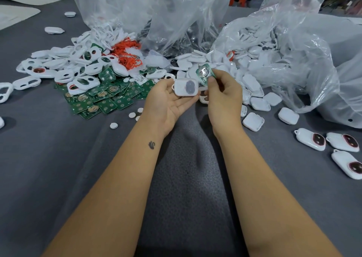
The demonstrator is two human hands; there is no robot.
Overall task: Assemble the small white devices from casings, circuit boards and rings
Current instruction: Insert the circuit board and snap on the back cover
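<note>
Resting palm-up, the left hand (168, 98) holds a white casing (185, 87) on its fingers above the bench (58, 158). At its 3 o'clock, touching, the right hand (223, 98) pinches a green circuit board (204, 75) by its edge.

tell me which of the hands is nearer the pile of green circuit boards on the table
Left. The left hand, holding a white casing, sits just right of the pile of green circuit boards. The right hand, pinching a single board, is farther right.
</note>
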